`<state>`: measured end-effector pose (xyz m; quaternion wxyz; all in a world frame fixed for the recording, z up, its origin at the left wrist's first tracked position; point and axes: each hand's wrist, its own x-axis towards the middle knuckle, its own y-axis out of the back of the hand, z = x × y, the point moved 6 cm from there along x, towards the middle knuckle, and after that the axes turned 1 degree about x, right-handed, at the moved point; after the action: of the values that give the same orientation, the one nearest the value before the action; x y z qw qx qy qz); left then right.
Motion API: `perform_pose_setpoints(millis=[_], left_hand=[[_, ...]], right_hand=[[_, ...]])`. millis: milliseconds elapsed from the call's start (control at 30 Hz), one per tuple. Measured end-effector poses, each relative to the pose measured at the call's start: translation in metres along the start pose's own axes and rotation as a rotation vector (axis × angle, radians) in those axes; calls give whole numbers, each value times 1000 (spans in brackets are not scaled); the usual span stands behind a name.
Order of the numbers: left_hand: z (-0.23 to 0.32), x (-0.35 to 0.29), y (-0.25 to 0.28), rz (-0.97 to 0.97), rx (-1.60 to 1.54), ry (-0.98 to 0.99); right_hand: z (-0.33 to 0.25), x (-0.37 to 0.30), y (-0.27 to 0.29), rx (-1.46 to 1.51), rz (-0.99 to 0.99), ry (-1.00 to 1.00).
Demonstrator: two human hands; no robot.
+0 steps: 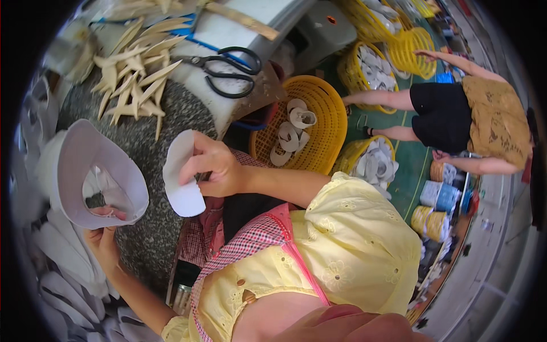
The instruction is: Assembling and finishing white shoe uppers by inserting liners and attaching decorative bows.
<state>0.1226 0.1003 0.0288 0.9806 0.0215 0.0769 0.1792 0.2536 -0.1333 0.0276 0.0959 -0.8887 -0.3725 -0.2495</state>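
In my left hand (104,242) I pinch the lower rim of a white, stiff, tube-like piece (71,174) that looks like a shoe upper; fingertips show through its opening. My right hand (215,163) grips a thin, curved white flat piece (185,196) between thumb and fingers, a small gap away from the upper. Both pieces are held over a grey speckled slab (154,228). Beyond them lies a heap of pointed beige pieces (134,85). Large black-handled scissors (228,71) rest on the white surface past my right hand.
A yellow basket (327,114) with curled white pieces (293,137) stands right of the slab. Several more yellow baskets (373,71) hold white pieces farther right, where another person (456,108) stands. White uppers (65,293) pile up at my left. A wooden stick (242,20) lies beyond the scissors.
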Motion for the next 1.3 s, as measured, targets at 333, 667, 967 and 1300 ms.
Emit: perform_pose_setpoints(millis=[333,667,967,1300], left_hand=[[2,19,11,-100,125,-165],[16,51,33,-150,66,-171],[30,70,12,-52,109,-237],[1,-1,15,-62,384,-67]], right_hand=[[-19,-43,19,-142,202,35],[-38,-65,42,-169,345,34],[-57,-83,42,-184,368,88],[-38,-40,21,-270,153,32]])
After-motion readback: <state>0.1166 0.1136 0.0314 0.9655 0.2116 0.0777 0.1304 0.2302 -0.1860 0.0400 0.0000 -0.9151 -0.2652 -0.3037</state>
